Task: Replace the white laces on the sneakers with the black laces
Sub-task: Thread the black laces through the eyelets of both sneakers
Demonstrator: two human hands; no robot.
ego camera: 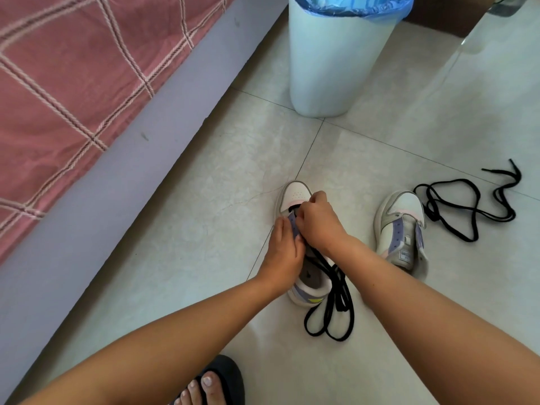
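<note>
We had 1 sneaker (295,194) on the floor (204,229) between our hands, our left hand (282,247) curled around its purple eyelet flap while our right hand (314,220) pinched the black lace (330,305) at the lowest eyelets near the toe, the slack trailing past the heel. The lace looked soft, limp and light, so we judged it best pinched at its stiff tip for threading. The second sneaker (401,229) stood unlaced to the right, with the other black lace (467,206) loose just beside it.
</note>
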